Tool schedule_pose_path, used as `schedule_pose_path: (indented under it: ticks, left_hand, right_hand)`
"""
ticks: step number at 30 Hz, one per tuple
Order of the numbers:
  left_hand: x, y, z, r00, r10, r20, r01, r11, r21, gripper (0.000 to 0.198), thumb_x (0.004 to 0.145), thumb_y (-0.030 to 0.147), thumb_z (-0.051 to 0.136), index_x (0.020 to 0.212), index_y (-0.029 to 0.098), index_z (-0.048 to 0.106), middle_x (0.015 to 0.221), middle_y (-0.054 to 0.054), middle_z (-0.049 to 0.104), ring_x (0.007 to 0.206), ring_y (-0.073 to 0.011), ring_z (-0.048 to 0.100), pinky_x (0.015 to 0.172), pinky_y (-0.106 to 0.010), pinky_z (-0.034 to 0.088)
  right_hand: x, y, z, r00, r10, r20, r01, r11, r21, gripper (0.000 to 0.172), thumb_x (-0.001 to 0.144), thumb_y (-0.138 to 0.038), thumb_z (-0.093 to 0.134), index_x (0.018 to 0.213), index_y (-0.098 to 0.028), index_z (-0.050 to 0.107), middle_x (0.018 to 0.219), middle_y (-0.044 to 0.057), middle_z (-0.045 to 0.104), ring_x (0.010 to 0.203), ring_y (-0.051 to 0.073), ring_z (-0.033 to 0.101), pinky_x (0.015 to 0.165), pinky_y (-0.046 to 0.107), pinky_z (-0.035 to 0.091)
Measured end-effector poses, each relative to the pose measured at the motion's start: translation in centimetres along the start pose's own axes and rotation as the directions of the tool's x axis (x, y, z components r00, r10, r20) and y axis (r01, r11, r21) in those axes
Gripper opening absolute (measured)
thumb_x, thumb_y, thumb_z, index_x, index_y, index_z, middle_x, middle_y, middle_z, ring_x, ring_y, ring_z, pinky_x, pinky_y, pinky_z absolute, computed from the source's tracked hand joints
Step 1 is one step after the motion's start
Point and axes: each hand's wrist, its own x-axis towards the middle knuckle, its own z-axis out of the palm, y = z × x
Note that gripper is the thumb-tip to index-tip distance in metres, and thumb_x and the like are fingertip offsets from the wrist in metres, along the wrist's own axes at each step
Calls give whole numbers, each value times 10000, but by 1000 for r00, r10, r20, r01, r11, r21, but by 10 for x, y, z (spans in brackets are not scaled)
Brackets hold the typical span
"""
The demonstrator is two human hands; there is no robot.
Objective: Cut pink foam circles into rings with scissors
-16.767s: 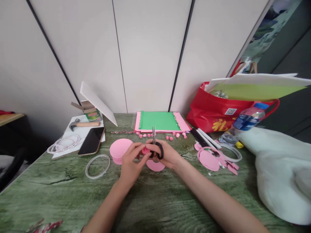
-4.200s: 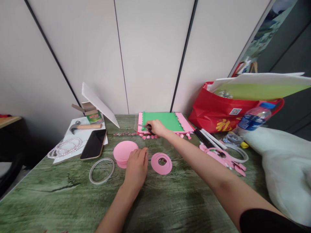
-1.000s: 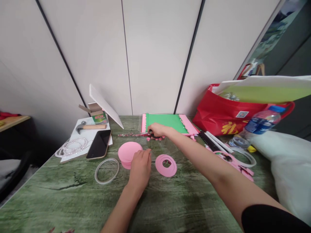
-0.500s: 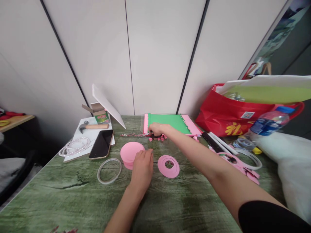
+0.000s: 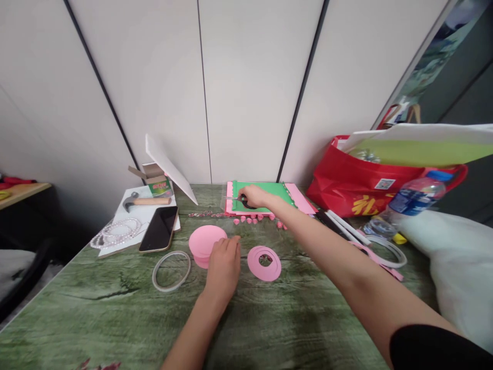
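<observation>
Scissors (image 5: pixel 245 203) sit clasped in the right hand (image 5: pixel 253 196) over the far green sheet (image 5: pixel 276 188); the left hand (image 5: pixel 224 264) lies at nearer pink paper discs (image 5: pixel 205 238), its grip too hidden to tell.

Pink paper discs (image 5: pixel 206 239), green sheet (image 5: pixel 280 190), black scissor handles (image 5: pixel 247 204), red bag (image 5: pixel 342 180), green wood-grain tabletop (image 5: pixel 115 316)

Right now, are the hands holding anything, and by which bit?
The right hand holds the scissors by their black handles. Whether the left hand grips anything can't be told.
</observation>
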Motion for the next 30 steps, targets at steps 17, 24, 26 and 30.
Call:
schedule_pose_path:
  ticks: [17,24,26,30]
  left_hand:
    - [0,-8,7,1000,-21,-22,19,997,-80,239,832,94,392,941,150,598,864,-93,620,816,-205,574,720,-357,487]
    - [1,-11,8,1000,-9,-13,8,999,-50,242,830,114,399,935,172,609,852,-85,626,804,-209,586,712,-360,490]
    - [1,-10,8,1000,-9,-12,8,999,-43,245,833,118,393,938,164,609,857,-91,626,812,-213,587,717,-365,492]
    - [0,-8,8,1000,-1,-6,1,999,-38,242,835,119,391,940,159,606,857,-92,627,821,-214,586,730,-366,492]
  right_hand:
    - [-131,118,36,874,451,-181,-453,891,34,256,878,-268,525,1112,-164,537,1114,72,572,928,199,593,770,384,507]
    - [-133,107,64,830,510,-226,-503,859,94,254,881,-285,519,1103,-165,540,1086,69,583,902,191,599,759,377,508]
    - [-135,102,69,829,502,-246,-491,864,107,254,882,-307,513,1086,-159,548,1053,64,596,880,186,603,754,376,504]
    - [-137,94,75,824,483,-297,-468,875,125,249,847,-309,550,1047,-164,574,940,58,656,830,189,619,722,330,475]
